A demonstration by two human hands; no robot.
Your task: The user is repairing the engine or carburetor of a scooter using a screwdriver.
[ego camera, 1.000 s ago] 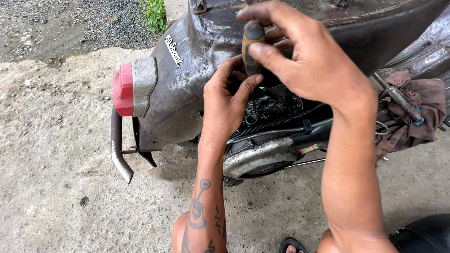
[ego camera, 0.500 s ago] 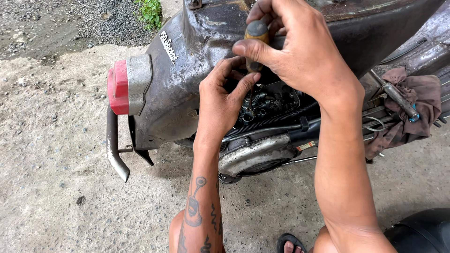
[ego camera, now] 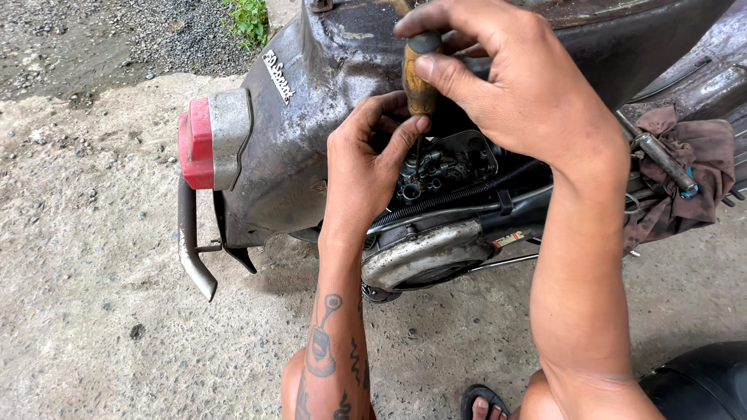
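At the far left a red tail light (ego camera: 194, 144) is sitting on the rear of a grey scooter body (ego camera: 299, 148), with a bent metal bar (ego camera: 189, 241) hanging below it over the concrete floor (ego camera: 93, 311). Moving right, the left hand (ego camera: 366, 167) is reaching into the open side of the body, its fingers curled and pressed against the thin shaft of a screwdriver (ego camera: 419, 78), steadying it just above the carburettor (ego camera: 443, 167). The right hand (ego camera: 513, 85) is wrapping around the wooden handle from above, fingers closed on it and thumb lying along its side. The tip is going down among the small fittings, though exactly which screw it is meeting cannot be told. The step in hand appears to be seating or turning the tip in a fitting of the carburettor; any further turning would be calling for the shaft being kept upright and the left fingers guiding it so the tip is not slipping. Below, a silver engine cover (ego camera: 424, 253) is showing, and far right a brown rag (ego camera: 685, 167) is lying with a tool (ego camera: 657, 155) on it.
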